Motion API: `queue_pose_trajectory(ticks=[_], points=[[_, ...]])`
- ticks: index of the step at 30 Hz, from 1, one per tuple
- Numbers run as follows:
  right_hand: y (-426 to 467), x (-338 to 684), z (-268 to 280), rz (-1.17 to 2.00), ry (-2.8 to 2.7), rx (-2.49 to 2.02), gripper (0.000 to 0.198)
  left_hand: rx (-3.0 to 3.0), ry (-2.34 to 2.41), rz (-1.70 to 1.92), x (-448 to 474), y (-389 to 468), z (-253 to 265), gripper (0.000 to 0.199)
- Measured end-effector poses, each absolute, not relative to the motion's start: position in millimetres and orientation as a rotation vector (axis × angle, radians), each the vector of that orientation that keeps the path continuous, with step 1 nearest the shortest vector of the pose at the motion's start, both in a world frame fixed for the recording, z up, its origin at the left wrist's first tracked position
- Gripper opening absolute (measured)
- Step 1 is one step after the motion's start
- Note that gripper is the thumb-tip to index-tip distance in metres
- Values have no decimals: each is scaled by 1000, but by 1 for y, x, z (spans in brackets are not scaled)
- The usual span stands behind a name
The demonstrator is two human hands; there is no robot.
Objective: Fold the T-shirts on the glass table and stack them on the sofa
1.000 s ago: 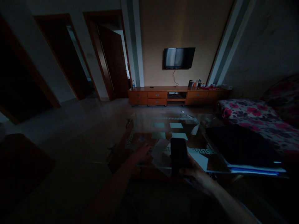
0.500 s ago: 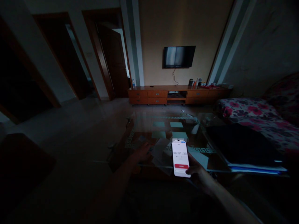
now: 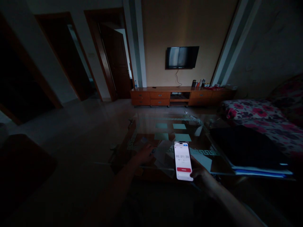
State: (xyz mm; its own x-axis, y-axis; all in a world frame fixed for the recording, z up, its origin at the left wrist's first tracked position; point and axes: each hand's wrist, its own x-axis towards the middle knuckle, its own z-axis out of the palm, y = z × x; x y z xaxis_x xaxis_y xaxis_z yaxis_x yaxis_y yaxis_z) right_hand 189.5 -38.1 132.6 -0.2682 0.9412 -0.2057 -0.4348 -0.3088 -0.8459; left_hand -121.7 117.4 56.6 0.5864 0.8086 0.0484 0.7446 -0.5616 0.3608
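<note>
In the dim head view, my right hand (image 3: 201,172) is closed round a smartphone (image 3: 183,162), with the thumb near its lower right edge. The lit screen reads 00:01:30 above a red button. My left hand (image 3: 145,154) rests at the near side of the glass coffee table (image 3: 163,118), fingers loosely stretched and nothing visible in them. White paper sheets (image 3: 163,154) lie just right of it. Another pale sheet (image 3: 203,162) is partly behind the phone and right hand. Darkness hides much of the left fingers' detail.
A dark folded cloth (image 3: 246,146) lies on blue and white folders (image 3: 262,172) at the table's right. Beyond are a floral sofa (image 3: 255,110), a low wooden cabinet (image 3: 159,96) with bottles (image 3: 199,83), and a wall television (image 3: 182,57). A brown door (image 3: 115,63) stands ajar.
The phone's lower end and my right thumb have shifted very slightly; the thumb sits a little further off the screen. My left hand stays in place, and the timer reading is unchanged.
</note>
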Motion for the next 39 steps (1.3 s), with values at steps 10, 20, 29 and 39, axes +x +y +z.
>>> queue_pose_trajectory(ticks=[10,20,29,39], points=[[-41,188,134,1780,-765,-948,121,2513,1262,310,-122,119,52,48],[-42,185,139,1796,-689,-977,121,2525,1253,289,-121,116,61,46],[-34,185,130,1738,-755,-1017,108,2509,1292,279,-122,117,57,46],[-34,183,128,1720,-797,-1105,65,2516,1284,277,-121,116,57,49]])
